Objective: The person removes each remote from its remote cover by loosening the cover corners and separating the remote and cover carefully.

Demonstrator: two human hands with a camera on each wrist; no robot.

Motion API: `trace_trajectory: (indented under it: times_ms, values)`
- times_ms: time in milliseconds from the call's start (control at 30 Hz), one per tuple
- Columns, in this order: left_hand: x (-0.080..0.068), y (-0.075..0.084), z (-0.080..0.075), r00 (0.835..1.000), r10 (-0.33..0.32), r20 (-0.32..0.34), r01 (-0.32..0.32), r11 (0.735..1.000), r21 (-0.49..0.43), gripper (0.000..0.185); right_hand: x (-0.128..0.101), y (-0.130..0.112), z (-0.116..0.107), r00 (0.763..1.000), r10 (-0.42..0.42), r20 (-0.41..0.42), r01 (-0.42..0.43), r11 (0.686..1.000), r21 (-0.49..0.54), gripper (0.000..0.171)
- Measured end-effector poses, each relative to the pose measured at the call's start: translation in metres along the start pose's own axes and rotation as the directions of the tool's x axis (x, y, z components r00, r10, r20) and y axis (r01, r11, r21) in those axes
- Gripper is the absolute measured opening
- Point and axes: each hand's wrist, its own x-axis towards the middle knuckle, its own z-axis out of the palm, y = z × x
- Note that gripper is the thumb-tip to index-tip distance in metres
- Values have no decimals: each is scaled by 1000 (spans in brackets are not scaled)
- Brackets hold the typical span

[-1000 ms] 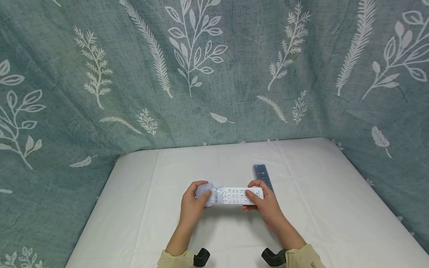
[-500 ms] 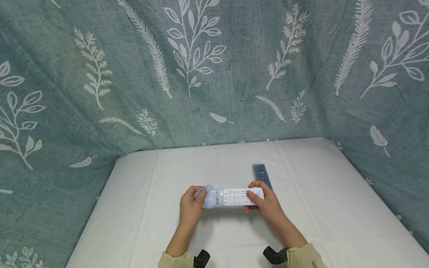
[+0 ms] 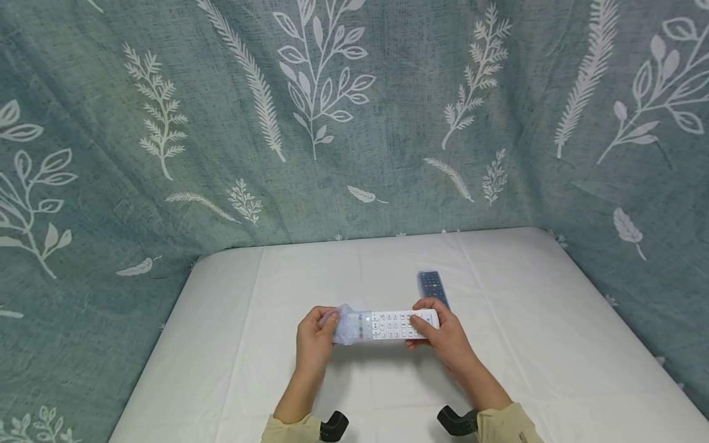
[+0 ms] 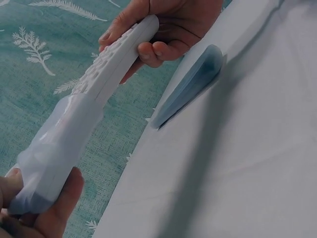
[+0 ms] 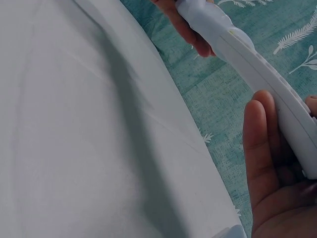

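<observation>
A white remote (image 3: 396, 325) is held level above the middle of the worktop (image 3: 543, 344), lengthwise between both hands. The left hand (image 3: 313, 341) pinches the translucent sleeve (image 3: 348, 326) that covers the remote's left end; the right hand (image 3: 443, 337) grips the bare right end, thumb on the keys. A dark remote (image 3: 432, 287) lies on the worktop just behind the right hand, seemingly in a clear cover of its own.

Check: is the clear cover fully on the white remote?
Partly on: the cover wraps only the remote's left end; buttons show bare.
</observation>
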Motion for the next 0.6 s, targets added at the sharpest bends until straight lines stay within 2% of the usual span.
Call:
trace_trajectory:
  times_ms: [300,600]
  values:
    - [2,2,-1,1000,17,3,-17,1000,21,13,0,0,-1,1000,-3,-2,3,1000,-4,41]
    - [-1,4,-2,1000,13,26,-12,1000,-9,16,-1,2,-4,1000,-29,9,29,1000,-8,41]
